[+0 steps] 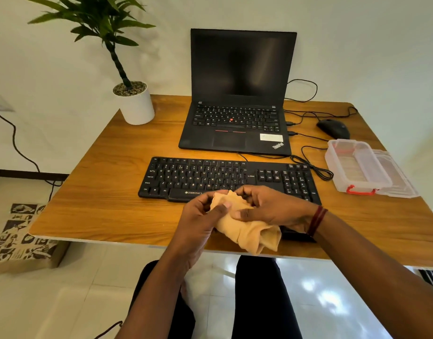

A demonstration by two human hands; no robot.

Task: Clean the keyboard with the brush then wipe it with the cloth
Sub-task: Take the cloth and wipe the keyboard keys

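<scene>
A black keyboard [220, 178] lies across the middle of the wooden desk [108, 196]. Just in front of its lower edge, both hands hold a bunched tan cloth [247, 228] above the desk's near edge. My left hand [198, 216] grips the cloth's left end, thumb on top. My right hand [271, 206] pinches the cloth from the right, with red thread bands on its wrist. A dark object [296, 234] lies on the desk under my right wrist, mostly hidden; I cannot tell whether it is the brush.
An open black laptop [237, 113] stands behind the keyboard. At the right sit a black mouse [334, 128] and a clear plastic box [357, 167] with its lid beside it. A potted plant [134, 101] stands at the far left corner. Cables trail right of the laptop.
</scene>
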